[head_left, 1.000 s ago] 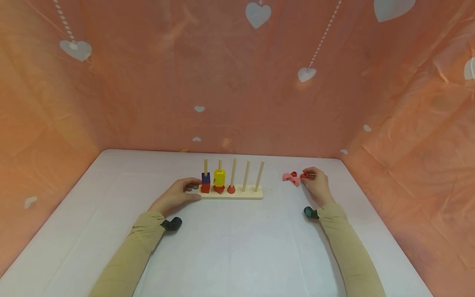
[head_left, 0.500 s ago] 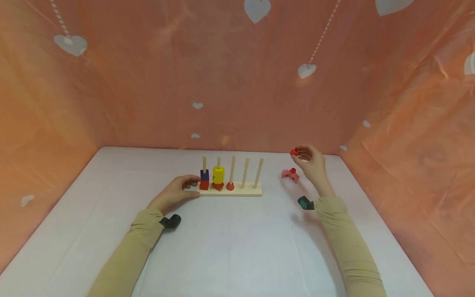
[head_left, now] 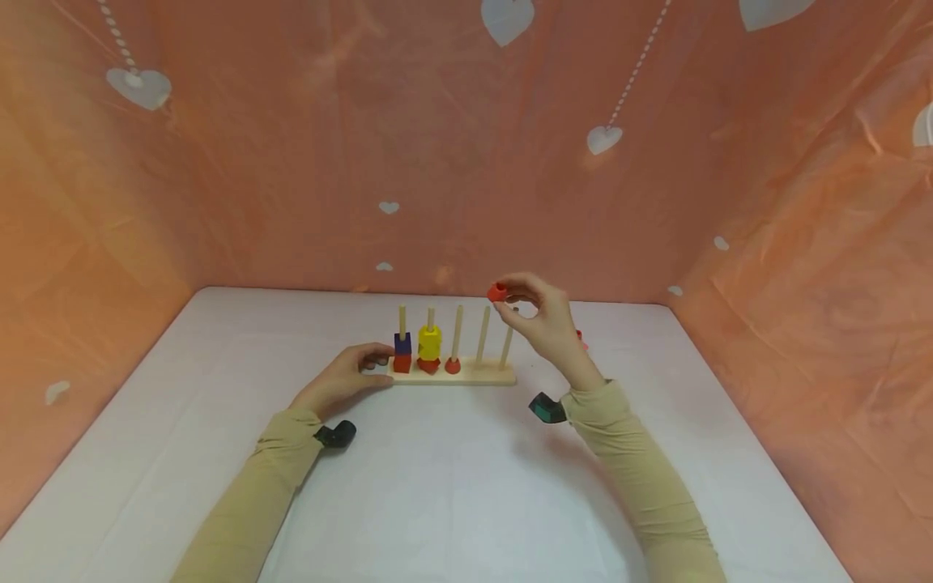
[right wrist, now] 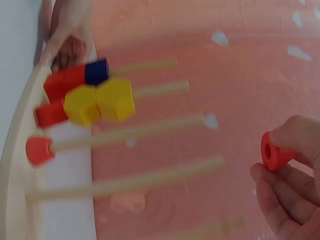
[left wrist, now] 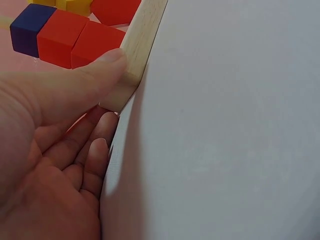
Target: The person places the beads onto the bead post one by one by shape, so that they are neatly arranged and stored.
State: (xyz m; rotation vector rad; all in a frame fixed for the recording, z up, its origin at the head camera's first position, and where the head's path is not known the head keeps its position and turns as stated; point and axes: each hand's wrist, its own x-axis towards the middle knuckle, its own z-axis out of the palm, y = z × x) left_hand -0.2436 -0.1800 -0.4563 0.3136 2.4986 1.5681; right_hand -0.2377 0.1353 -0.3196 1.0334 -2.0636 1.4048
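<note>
A pale wooden peg stand (head_left: 466, 377) lies across the table with several upright pegs. My left hand (head_left: 342, 380) grips its left end, thumb (left wrist: 112, 57) on the near side and fingers behind. On the leftmost peg, red blocks (left wrist: 62, 40) sit under a dark blue cube (head_left: 402, 343). Yellow hexagonal beads (head_left: 429, 343) top a red piece (head_left: 428, 366) on the second. The third carries a red rounded bead (head_left: 453, 366) at its foot. My right hand (head_left: 543, 320) pinches a small red bead (right wrist: 280, 152), its hole showing, raised near the fourth peg's top (head_left: 486, 312).
Loose reddish pieces (head_left: 581, 340) lie on the white table (head_left: 452, 470), mostly hidden behind my right wrist. An orange cloth with white hearts (head_left: 437, 162) rises behind the table and at both sides. A dark wrist camera (head_left: 548, 408) juts out from my right sleeve.
My right hand has lifted the red bead off the table beside the loose pieces and carried it left, over to the stand's right half. My left hand keeps its place on the stand.
</note>
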